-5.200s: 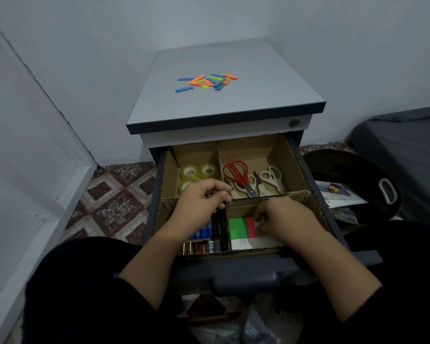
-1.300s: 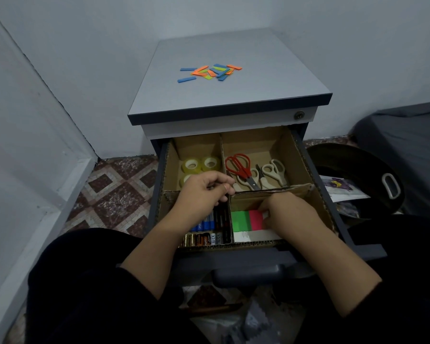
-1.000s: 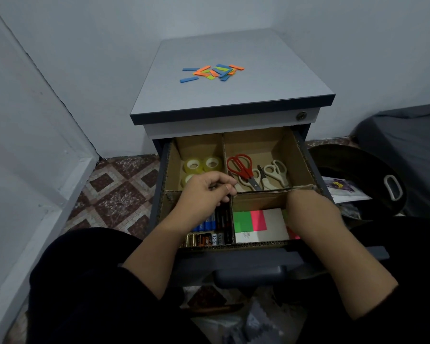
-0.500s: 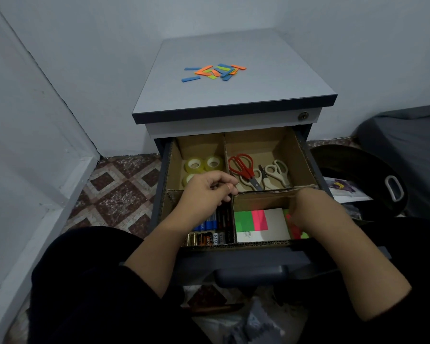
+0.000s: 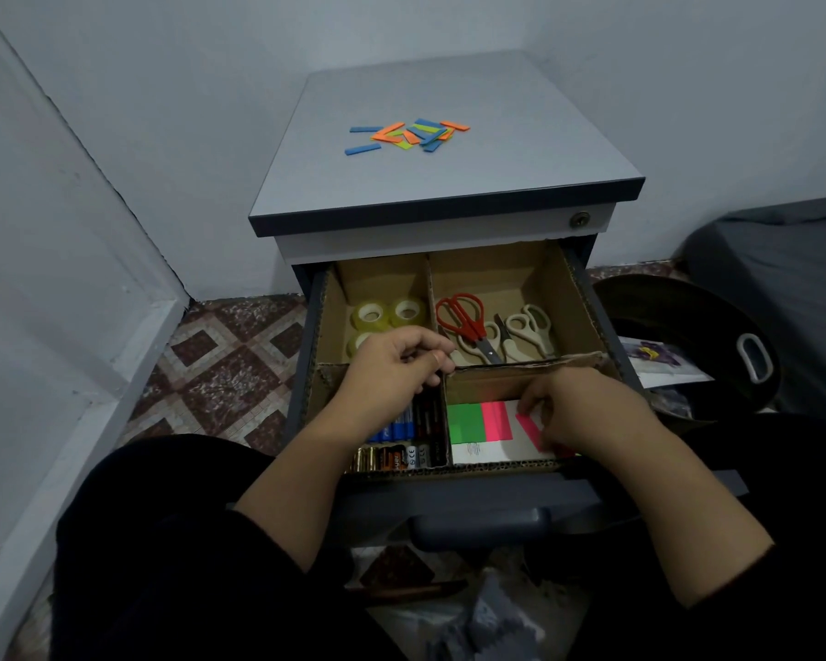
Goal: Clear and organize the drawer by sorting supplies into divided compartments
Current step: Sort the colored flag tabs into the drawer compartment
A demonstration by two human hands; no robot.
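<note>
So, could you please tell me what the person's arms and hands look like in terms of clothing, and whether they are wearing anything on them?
Both hands are bare, with no gloves: the left hand and the right hand. The forearms are uncovered too. Black sleeves are pushed up near the elbows. No watch or bracelet shows on either wrist.

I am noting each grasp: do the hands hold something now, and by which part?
The right hand pinches a pink sticky note at its far end. The left hand is curled over the cardboard divider; any hold there cannot be told.
</note>
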